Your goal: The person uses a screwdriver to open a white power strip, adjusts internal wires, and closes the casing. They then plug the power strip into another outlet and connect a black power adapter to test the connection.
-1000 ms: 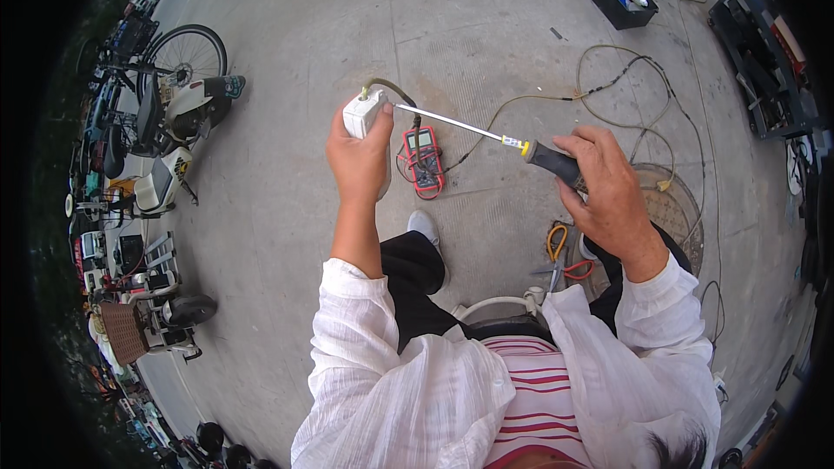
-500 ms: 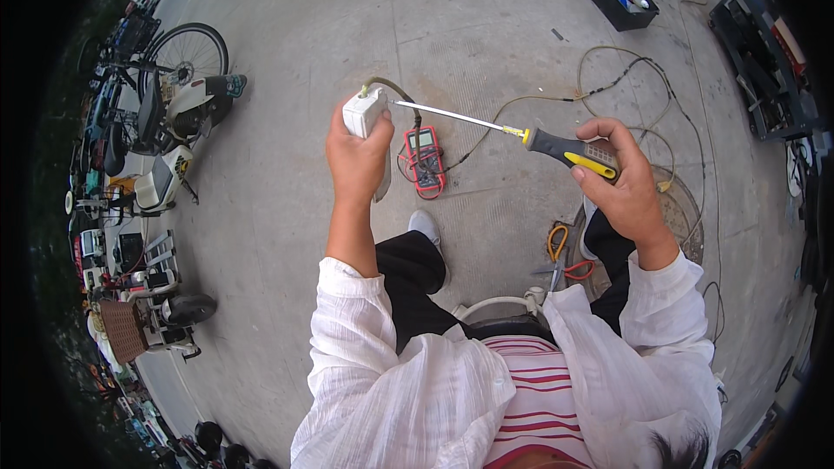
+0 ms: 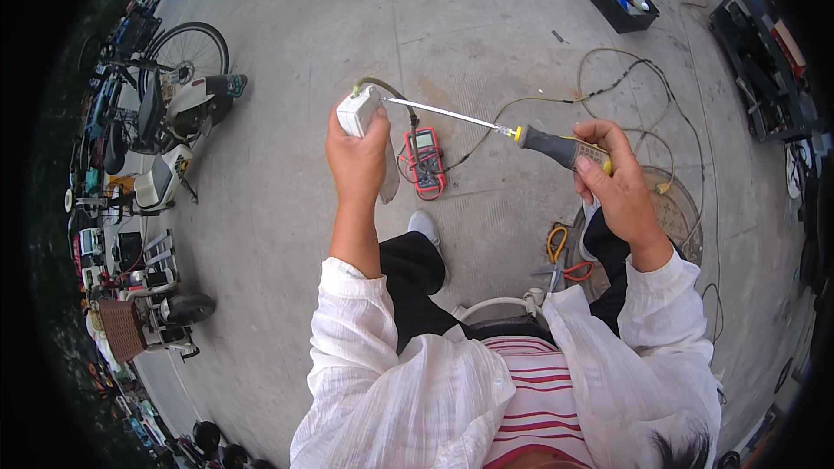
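My left hand (image 3: 356,161) grips a white plastic block (image 3: 354,113), fingers wrapped round it and thumb along its side, with a dark cable (image 3: 391,89) running from its top. In my right hand (image 3: 618,195) is a screwdriver with a grey-and-yellow handle (image 3: 552,148), held between thumb and fingers. Its long steel shaft (image 3: 447,115) points left, and the tip meets the right side of the block near my left thumb, though exact contact is too small to tell. On the concrete below lies a red multimeter (image 3: 429,175) with its leads.
Scissors (image 3: 580,271) with orange and red handles lie by my legs, on a round metal cover (image 3: 673,217). A long cord (image 3: 660,69) loops on the right, near a black bin of bottles (image 3: 612,9) and a dark tool cart (image 3: 751,52). Bikes and scooters (image 3: 156,187) line the left.
My right hand has shifted up and slightly left, and the screwdriver handle has turned in my fingers. The white block has moved slightly left in my left hand.
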`<state>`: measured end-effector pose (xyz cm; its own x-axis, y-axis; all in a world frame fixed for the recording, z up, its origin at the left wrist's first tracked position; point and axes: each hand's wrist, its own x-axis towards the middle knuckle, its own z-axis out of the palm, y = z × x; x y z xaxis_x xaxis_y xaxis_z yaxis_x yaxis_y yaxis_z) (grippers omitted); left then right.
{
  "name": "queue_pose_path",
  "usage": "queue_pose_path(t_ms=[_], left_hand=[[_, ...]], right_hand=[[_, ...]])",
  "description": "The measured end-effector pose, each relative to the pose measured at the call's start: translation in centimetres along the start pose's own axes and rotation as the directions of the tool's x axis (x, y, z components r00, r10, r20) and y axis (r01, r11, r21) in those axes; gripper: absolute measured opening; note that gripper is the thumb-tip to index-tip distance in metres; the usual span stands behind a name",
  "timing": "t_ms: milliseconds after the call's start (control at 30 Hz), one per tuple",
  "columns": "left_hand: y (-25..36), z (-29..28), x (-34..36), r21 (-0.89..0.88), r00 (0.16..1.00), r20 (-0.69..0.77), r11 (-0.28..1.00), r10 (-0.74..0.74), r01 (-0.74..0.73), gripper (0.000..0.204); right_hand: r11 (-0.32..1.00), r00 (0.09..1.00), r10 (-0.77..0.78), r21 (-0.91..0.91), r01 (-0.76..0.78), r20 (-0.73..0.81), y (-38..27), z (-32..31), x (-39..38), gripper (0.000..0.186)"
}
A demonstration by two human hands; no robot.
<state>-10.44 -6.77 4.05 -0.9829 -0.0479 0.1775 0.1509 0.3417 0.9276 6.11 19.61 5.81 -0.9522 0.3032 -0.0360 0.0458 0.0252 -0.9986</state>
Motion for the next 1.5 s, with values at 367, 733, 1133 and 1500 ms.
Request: queue_pose_path(t_ms=[367, 733, 1133, 1500], left_hand=[[0.4, 0.3, -0.3, 0.073, 0.999, -0.026, 0.997, 0.024, -0.022, 0.041], [-0.7, 0.4, -0.3, 0.068, 0.999, 0.010, 0.997, 0.041, -0.041, 0.041], [-0.9, 0.6, -0.4, 0.088, 0.999, -0.016, 0.995, 0.042, -0.040, 0.039], [-0.5, 0.6, -0.5, 0.107, 0.998, -0.037, 0.994, 0.041, -0.037, 0.040]], right_hand=[[0.993, 0.998, 0.063, 0.094, -0.065, 0.025, 0.1, -1.1, 0.8, 0.030], [0.999, 0.994, 0.032, 0.033, -0.029, -0.100, -0.2, -0.8, 1.4, 0.026], [0.998, 0.991, -0.059, 0.005, 0.060, -0.120, 0.5, -0.6, 1.7, 0.031], [0.993, 0.979, -0.119, -0.003, 0.121, -0.168, 1.2, 0.1, 1.9, 0.032]])
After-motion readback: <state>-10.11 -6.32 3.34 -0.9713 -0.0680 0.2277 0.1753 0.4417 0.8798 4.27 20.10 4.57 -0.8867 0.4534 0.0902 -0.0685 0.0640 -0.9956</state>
